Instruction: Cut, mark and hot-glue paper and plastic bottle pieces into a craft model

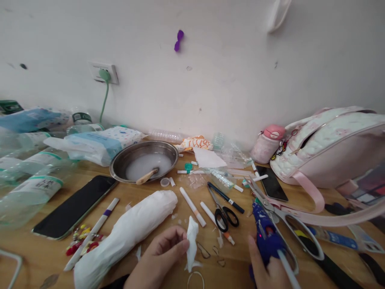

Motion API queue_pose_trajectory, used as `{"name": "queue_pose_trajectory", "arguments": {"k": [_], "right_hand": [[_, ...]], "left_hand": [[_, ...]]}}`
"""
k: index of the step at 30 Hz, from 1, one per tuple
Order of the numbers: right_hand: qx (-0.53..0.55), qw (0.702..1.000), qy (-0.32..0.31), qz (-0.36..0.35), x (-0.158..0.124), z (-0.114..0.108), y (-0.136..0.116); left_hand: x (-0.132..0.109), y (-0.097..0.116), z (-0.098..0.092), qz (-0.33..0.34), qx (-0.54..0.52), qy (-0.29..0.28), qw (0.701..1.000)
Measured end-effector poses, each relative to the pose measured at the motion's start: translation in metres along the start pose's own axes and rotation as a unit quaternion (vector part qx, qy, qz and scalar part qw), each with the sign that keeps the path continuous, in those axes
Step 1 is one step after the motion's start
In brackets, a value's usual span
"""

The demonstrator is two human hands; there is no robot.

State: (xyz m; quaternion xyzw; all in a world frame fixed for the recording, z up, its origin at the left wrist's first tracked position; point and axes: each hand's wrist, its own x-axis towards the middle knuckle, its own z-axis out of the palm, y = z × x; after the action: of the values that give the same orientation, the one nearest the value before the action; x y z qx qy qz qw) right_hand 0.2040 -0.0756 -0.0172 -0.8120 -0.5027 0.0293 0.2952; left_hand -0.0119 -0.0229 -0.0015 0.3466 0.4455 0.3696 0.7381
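My left hand [164,255] pinches a small white papery piece [191,241], narrow and pointed, between thumb and fingers. In my right hand [273,276] is a blue glue gun [266,233], its nozzle pointing away from me, a red light lit on its side and a whitish glue stick [287,267] coming out of the back. A long white paper-wrapped form [129,233] lies left of my left hand. Large scissors [279,212] lie just right of the glue gun. Small black-handled scissors [222,212] and several markers [192,206] lie between and beyond my hands.
A metal bowl [116,170] of cloudy liquid, with a wooden-handled brush [147,176], stands behind the white form. Phones [76,206], plastic bottles [31,196] and tissue packs [99,140] crowd the left. A pink bottle [266,148] and backpack [337,148] stand at right, against the wall.
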Motion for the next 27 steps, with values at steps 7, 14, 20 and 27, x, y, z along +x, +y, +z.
{"name": "queue_pose_trajectory", "arguments": {"k": [7,14,20,27], "right_hand": [[-0.257,0.952,-0.064,-0.150,0.017,0.000,-0.004],[-0.286,0.923,-0.130,-0.220,0.048,-0.042,-0.080],[-0.120,0.871,-0.178,-0.442,0.081,0.003,-0.186],[-0.005,0.838,-0.201,-0.508,0.077,0.071,-0.233]], "left_hand": [[-0.008,0.006,-0.005,0.022,-0.024,-0.007,0.999],[-0.002,0.000,-0.007,0.023,-0.076,0.017,0.997],[-0.001,-0.006,-0.006,0.027,-0.072,0.011,0.997],[0.002,-0.003,-0.007,0.015,-0.090,0.013,0.996]]}}
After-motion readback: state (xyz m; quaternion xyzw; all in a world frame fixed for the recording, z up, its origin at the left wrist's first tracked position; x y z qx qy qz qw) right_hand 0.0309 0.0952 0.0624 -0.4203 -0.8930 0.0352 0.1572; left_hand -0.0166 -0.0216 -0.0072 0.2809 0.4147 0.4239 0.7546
